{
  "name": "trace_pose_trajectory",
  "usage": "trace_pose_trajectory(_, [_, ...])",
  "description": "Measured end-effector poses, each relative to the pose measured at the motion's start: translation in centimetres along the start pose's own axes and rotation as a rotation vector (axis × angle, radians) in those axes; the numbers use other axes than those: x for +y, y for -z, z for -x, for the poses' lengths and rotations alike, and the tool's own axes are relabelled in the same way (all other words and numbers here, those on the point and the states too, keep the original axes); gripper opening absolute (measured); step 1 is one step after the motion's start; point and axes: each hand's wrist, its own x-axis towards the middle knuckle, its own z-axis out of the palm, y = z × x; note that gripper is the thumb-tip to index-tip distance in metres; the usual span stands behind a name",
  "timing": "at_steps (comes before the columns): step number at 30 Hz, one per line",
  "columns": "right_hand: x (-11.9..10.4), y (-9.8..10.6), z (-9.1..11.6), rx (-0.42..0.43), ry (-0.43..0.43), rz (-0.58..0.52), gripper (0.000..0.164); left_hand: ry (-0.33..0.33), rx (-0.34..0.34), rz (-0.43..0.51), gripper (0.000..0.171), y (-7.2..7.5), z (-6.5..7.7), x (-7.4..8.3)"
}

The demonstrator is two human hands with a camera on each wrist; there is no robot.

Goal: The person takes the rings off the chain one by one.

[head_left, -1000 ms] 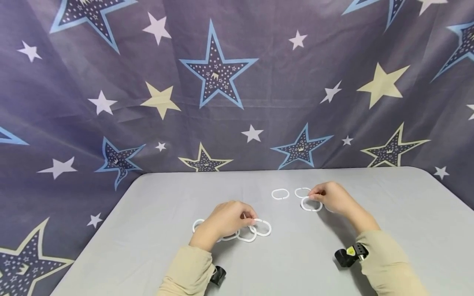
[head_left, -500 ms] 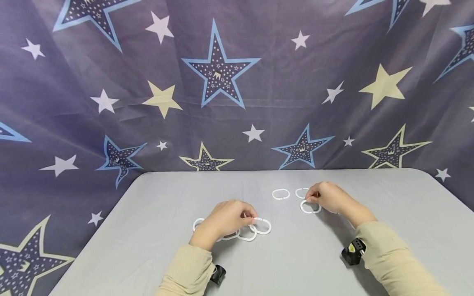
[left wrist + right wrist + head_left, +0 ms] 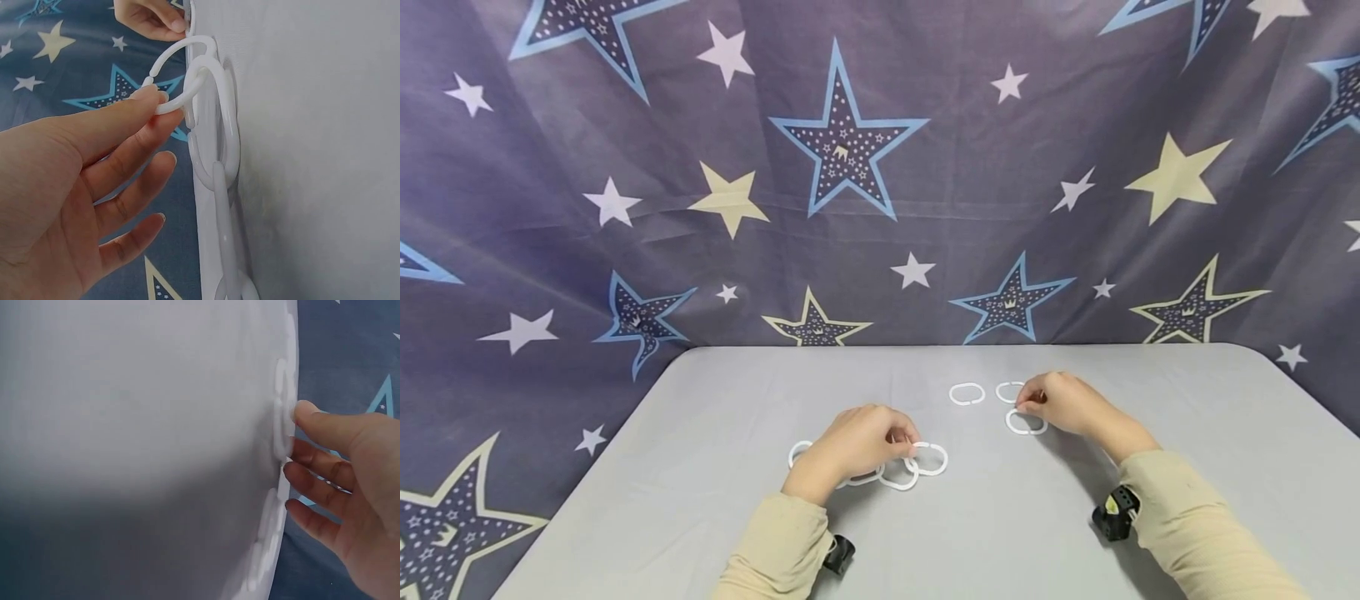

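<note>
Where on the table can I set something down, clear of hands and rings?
Bare table: near middle, between the sleeves; right side, between the right hand and the curtain. Crowded: under the left hand, along the chain, and around the right hand, among the other rings.

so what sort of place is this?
Probably an indoor recording setup: a star-print cloth hangs as a backdrop, a plain grey table stands in front of it, and black wrist-worn devices, likely cameras, show below the hands.
</note>
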Motion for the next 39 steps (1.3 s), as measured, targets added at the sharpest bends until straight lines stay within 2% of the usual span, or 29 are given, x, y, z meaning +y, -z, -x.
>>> trace_pose_trajectory(9, [-0.9,1.1,0.5,0.026,0.011,-0.017,0.005,-0.006,-0.001,0.017,0.004,0.1,0.0,0.0])
trace_pose_trajectory(17, [-1.3,1.1,1.0,0.044,0.036,-0.039,0.006,0.004,-0.001,0.010,0.004,0.3,0.0,0.2])
trace_pose_trajectory(24, [-2.0,0.8,1.6,0.033,0.014,-0.116,0.007,0.005,-0.002,0.009,0.004,0.3,-0.1,0.1])
trace_pose_trajectory(31, [-3.7,0.8,2.2,0.036,-0.028,-0.198,0.012,0.013,-0.002,0.010,0.005,0.2,0.0,-0.1])
trace_pose_trajectory(39, [-5.6,0.4,2.8,0.040,-0.049,-0.345,0.014,0.015,-0.001,0.015,0.004,0.3,-0.1,-0.2])
